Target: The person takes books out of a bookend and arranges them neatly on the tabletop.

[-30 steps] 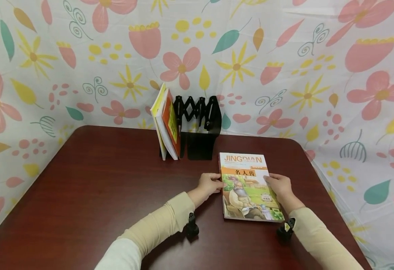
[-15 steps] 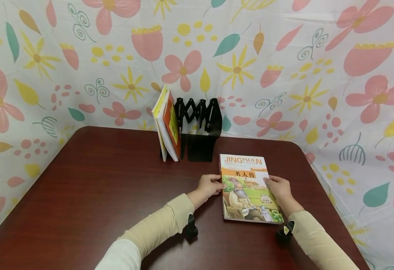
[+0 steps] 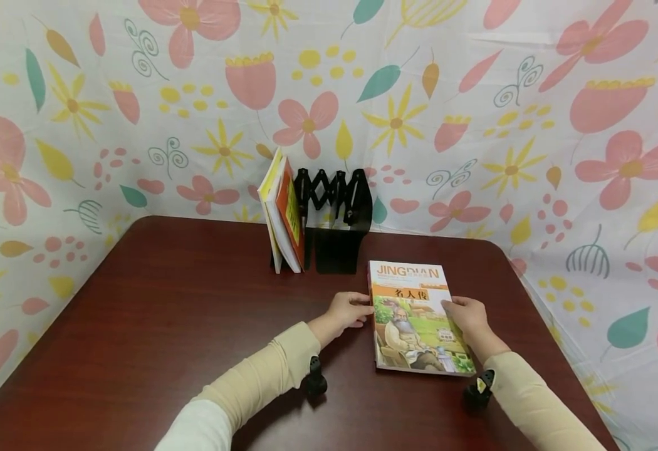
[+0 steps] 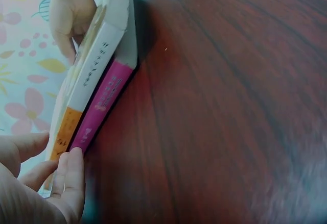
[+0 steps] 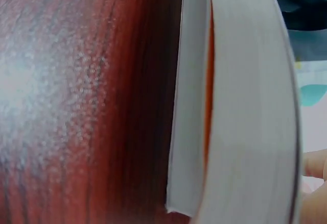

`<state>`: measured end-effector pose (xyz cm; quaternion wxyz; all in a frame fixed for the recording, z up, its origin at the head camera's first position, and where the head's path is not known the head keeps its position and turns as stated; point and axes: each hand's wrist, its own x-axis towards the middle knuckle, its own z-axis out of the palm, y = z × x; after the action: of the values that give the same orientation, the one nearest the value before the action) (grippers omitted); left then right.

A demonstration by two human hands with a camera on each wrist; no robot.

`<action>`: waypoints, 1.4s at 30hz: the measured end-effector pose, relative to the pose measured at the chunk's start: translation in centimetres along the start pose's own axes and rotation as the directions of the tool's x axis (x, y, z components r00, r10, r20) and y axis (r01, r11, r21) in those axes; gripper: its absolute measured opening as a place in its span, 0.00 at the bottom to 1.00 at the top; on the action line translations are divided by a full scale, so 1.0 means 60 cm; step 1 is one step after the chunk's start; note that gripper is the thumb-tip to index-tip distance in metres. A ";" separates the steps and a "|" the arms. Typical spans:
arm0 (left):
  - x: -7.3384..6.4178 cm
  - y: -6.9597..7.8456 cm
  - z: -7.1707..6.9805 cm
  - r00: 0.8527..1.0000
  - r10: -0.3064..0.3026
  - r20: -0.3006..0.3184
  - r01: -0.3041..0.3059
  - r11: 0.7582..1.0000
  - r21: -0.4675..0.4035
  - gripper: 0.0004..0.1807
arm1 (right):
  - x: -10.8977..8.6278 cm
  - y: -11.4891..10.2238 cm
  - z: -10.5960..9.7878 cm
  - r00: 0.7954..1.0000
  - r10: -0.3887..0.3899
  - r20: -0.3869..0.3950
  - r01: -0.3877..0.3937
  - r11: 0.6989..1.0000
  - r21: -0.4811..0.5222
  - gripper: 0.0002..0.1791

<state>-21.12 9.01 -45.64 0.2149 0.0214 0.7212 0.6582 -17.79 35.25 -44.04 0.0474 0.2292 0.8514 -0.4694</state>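
Observation:
Two books lie stacked on the table, to the right of its middle. On top is a thick book (image 3: 410, 319) with an orange title band and a bearded figure on its cover. A book with a magenta spine (image 4: 106, 95) shows beneath it in the left wrist view. My left hand (image 3: 347, 311) is at the spine side, its thumb beside the upper book's edge and its fingertips against the spines. At the opposite edge, my right hand (image 3: 472, 318) holds the upper book, thumb at the cover; its other fingers are mostly hidden.
At the table's back, several books (image 3: 284, 219) lean in an expandable black bookend (image 3: 334, 247). A flower-printed cloth (image 3: 193, 94) hangs behind the dark red table (image 3: 182, 313). Small black cameras (image 3: 314, 379) hang at both wrists.
The head view has shifted slightly, so the scene sits lower in it. My left thumb has drawn back a little from the cover. The books keep their place on the table.

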 end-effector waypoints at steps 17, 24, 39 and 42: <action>-0.022 0.033 -0.059 0.982 0.184 0.036 -0.187 0.975 0.120 0.19 | 0.016 -0.042 -0.022 0.999 -0.019 -0.041 0.024 0.994 0.108 0.30; -0.029 0.042 -0.106 0.972 0.229 0.056 -0.236 0.957 0.171 0.18 | 0.022 -0.061 -0.030 0.994 -0.057 -0.090 0.072 0.982 0.176 0.30; -0.057 0.080 -0.176 0.905 0.425 -0.014 -0.410 0.883 0.229 0.17 | 0.004 -0.108 -0.020 0.954 -0.154 -0.256 0.192 0.973 0.131 0.27; -0.062 0.093 -0.187 0.887 0.460 -0.031 -0.437 0.861 0.260 0.17 | -0.001 -0.120 -0.012 0.930 -0.222 -0.294 0.257 0.962 0.088 0.26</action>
<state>-22.96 -1.96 -38.76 0.0181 0.1851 0.7812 0.5960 -20.80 32.54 -38.03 -0.1461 0.1903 0.8400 -0.4867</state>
